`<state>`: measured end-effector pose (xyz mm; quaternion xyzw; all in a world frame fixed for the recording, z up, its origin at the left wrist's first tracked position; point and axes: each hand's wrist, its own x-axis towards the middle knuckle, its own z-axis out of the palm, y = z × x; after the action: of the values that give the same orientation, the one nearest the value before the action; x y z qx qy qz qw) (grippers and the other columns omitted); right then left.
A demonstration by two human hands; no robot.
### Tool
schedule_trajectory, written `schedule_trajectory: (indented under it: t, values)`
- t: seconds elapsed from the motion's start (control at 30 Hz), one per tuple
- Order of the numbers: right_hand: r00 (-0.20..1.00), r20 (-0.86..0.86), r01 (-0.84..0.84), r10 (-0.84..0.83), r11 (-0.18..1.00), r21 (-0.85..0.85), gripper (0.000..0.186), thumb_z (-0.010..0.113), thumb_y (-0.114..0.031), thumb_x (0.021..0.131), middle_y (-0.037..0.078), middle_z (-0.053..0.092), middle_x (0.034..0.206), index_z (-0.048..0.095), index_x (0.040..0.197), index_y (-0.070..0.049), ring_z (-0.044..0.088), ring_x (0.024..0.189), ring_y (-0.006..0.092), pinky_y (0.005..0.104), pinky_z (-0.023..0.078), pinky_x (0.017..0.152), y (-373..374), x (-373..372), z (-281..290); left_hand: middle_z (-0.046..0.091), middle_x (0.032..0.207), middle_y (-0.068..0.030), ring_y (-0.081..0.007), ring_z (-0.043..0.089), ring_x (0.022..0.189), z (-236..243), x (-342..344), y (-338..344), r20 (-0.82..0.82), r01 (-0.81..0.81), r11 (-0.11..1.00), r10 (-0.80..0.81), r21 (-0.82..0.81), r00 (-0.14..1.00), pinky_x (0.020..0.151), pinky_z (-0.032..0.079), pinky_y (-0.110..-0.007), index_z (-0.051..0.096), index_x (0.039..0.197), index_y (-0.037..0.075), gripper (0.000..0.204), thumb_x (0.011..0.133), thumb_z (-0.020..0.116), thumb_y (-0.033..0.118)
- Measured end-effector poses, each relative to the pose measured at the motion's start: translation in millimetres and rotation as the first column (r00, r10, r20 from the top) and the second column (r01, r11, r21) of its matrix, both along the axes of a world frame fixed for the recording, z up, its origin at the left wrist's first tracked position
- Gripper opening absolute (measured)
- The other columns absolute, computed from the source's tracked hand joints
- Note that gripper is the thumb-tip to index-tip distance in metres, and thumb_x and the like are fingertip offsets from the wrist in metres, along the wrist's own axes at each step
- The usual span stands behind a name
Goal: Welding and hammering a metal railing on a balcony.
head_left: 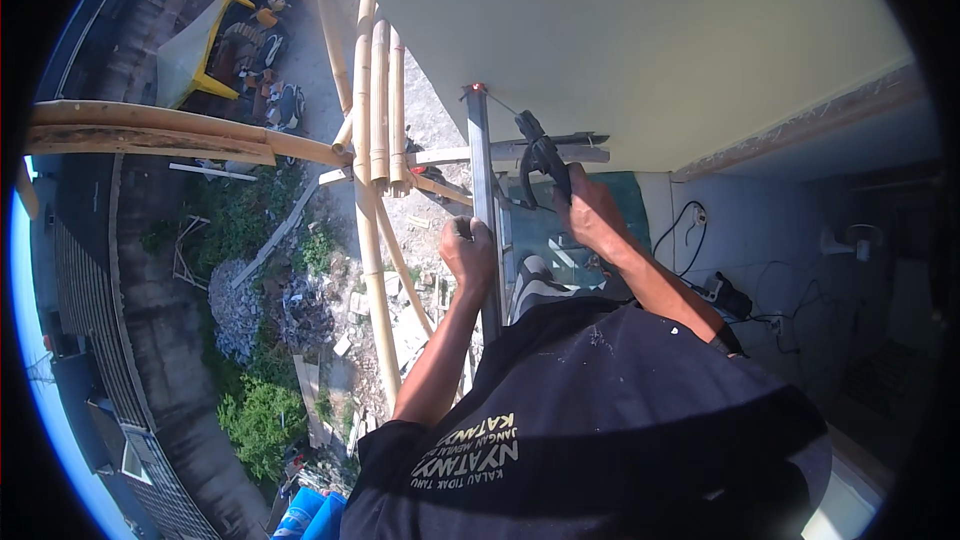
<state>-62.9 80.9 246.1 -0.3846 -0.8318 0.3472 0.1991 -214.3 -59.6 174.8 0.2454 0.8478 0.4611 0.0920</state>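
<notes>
My left hand (466, 252) is closed on an upright-looking metal bar (477, 160) that extends toward the pale wall surface (640, 30). My right hand (592, 208) grips a black welding electrode holder (540, 150). A thin rod (501, 104) in the holder reaches the bar's far end, where a small red-orange glow (477, 89) shows. A pale horizontal beam (440, 156) crosses behind the bar. My feet (535, 280) are partly visible below, near a ladder-like frame.
Bamboo poles (363, 240) form scaffolding at the left, high above rubble (240, 310), plants (262, 420) and parked motorbikes (275, 50) beside a yellow-framed canopy (195, 55). Cables (685, 235) and a black machine (730, 295) lie on the tiled floor at the right.
</notes>
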Motion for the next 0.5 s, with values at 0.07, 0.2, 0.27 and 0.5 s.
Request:
schedule_trajectory:
  t: [0.07,0.2,0.27,0.5]
  values:
    - [1.0,-0.004,-0.012,0.013,1.0,0.003,0.024,0.062,-0.011,0.088,0.028,0.06,0.067,0.046,0.098,0.003,0.06,0.065,0.0487,0.0503,0.045,0.052,0.6,-1.1,0.3,0.062,0.077,-0.0176,-0.0337,0.06,0.073,0.4,-0.1,0.1,-0.003,-0.004,1.0,0.004,-0.006,1.0,0.072,0.047,-0.044,0.061,0.081,-0.001,0.014,0.083,0.063,0.012]
    - [1.0,0.019,-0.002,0.003,1.0,-0.031,0.026,0.062,-0.012,0.088,0.028,0.06,0.068,0.047,0.101,0.003,0.06,0.066,0.0489,0.0515,0.045,0.054,0.7,-2.5,-1.4,0.062,0.078,-0.0173,-0.0335,0.06,0.074,-0.4,0.0,0.0,0.013,-0.007,1.0,0.007,-0.014,1.0,0.073,0.047,-0.043,0.061,0.082,-0.002,0.014,0.083,0.063,0.013]
    - [1.0,0.016,0.004,-0.003,1.0,-0.025,0.026,0.062,-0.012,0.088,0.028,0.06,0.068,0.047,0.102,0.003,0.06,0.066,0.0489,0.0519,0.046,0.054,0.8,-3.1,-2.9,0.062,0.078,-0.0172,-0.0335,0.06,0.074,-0.7,-0.3,0.1,-0.001,-0.003,1.0,0.003,-0.014,1.0,0.073,0.047,-0.043,0.062,0.082,-0.002,0.014,0.083,0.063,0.013]
    - [1.0,-0.005,-0.003,0.003,1.0,0.005,0.027,0.063,-0.011,0.088,0.028,0.06,0.069,0.047,0.103,0.004,0.06,0.066,0.0489,0.0518,0.046,0.054,1.9,-3.3,-6.2,0.062,0.077,-0.0167,-0.0331,0.06,0.074,0.6,0.4,0.2,0.024,-0.007,1.0,0.007,-0.016,1.0,0.073,0.047,-0.043,0.06,0.08,-0.001,0.014,0.082,0.064,0.012]
